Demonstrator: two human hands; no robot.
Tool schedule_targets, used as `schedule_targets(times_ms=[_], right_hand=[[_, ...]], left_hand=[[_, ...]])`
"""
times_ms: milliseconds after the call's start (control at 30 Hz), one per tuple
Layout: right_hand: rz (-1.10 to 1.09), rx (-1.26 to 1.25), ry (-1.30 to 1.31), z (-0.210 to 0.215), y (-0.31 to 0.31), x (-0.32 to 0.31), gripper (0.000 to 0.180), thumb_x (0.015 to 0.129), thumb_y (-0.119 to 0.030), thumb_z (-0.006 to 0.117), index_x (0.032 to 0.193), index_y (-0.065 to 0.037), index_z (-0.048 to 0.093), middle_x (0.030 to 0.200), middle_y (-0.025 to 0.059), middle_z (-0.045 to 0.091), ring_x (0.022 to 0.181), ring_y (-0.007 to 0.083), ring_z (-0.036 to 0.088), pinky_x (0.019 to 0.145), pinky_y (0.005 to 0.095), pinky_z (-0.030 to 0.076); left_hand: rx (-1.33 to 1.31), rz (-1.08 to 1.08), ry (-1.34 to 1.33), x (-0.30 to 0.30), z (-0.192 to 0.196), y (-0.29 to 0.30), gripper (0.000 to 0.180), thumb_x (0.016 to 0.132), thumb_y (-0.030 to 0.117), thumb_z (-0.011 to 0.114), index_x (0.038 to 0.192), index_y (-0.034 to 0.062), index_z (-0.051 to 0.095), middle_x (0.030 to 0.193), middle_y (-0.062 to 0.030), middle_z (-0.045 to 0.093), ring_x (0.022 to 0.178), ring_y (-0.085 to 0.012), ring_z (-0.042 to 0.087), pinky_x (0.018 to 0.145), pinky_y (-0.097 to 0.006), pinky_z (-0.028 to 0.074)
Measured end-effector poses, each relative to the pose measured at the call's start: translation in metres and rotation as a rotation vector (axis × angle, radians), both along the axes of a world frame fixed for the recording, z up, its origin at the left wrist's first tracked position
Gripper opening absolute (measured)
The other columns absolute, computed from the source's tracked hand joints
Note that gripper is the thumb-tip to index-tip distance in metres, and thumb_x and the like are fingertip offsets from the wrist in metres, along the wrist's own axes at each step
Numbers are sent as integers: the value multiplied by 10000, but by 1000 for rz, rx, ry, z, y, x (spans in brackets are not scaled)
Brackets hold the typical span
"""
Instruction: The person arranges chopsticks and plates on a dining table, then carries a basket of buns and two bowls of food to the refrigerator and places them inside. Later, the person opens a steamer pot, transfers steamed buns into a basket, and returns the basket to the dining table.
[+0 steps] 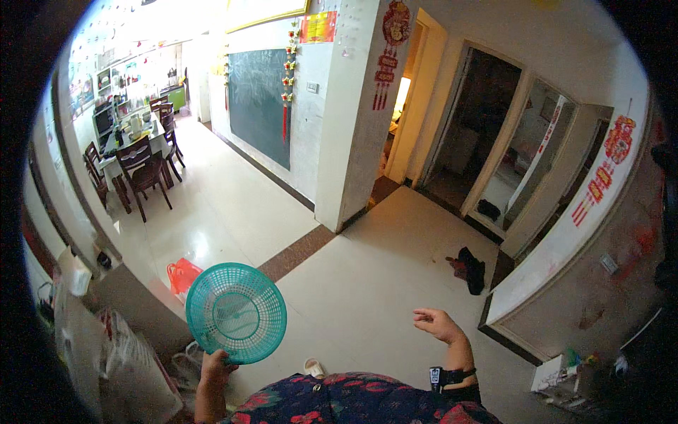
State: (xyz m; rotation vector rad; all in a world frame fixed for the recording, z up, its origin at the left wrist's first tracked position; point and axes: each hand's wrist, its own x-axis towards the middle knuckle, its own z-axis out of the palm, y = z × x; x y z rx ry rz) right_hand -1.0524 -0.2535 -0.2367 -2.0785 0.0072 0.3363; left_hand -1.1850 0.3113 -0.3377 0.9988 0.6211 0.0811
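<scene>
The round teal plastic basket (236,312) is held up in the air at the lower left, above the pale tiled floor (367,283). Its wall is a fine open mesh and its inner side faces the camera. The left hand (215,367) is clamped on its lower rim with the fingers closed around the edge. The right hand (436,324) is well apart from the basket, empty, with fingers loosely spread, and a black watch (445,377) sits on its wrist.

Behind the basket a small red plastic stool (183,274) stands on the floor. At the far left, white plastic bags (120,360) lie crumpled. Red hanging decorations (392,42) are on the white pillar, and another red set (609,166) is on the right wall. A dark green chalkboard (260,102) covers the wall further back. Dark wooden chairs (145,169) stand around a table in the distance.
</scene>
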Motion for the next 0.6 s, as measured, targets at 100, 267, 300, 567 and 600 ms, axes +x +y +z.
schedule_targets(times_ms=[100,267,300,567,600], right_hand=[[-149,28,78,14,2,66,460,823,-151,684,1249,-25,566,1019,88,652,897,169,624,714,273,493],[-319,126,-16,31,-5,166,481,873,-236,656,1282,-24,517,1045,80,632,877,157,645,649,241,508],[-324,123,-48,26,-6,181,488,882,-260,650,1293,-37,509,1055,87,627,875,164,634,668,259,498],[-423,171,42,-32,34,411,414,917,-243,578,1280,-55,506,948,42,615,804,145,614,618,277,466],[-417,221,2,-31,56,460,403,919,-233,576,1271,-51,509,924,36,615,787,137,613,603,266,465]], left_hand=[[371,-147,-152,102,12,27,466,768,80,521,1209,16,381,853,-106,505,672,-226,552,524,-367,477],[99,-19,35,213,44,60,365,795,102,561,1136,15,463,927,-113,539,737,-259,574,593,-390,541],[92,-30,7,242,49,67,431,788,90,563,1195,20,438,989,-134,556,767,-261,584,588,-391,542],[251,143,25,392,58,122,519,778,35,528,1272,-13,377,987,-152,572,756,-295,639,530,-390,564],[295,174,83,409,60,133,521,772,37,532,1270,-12,383,981,-145,575,751,-290,640,519,-384,556]])
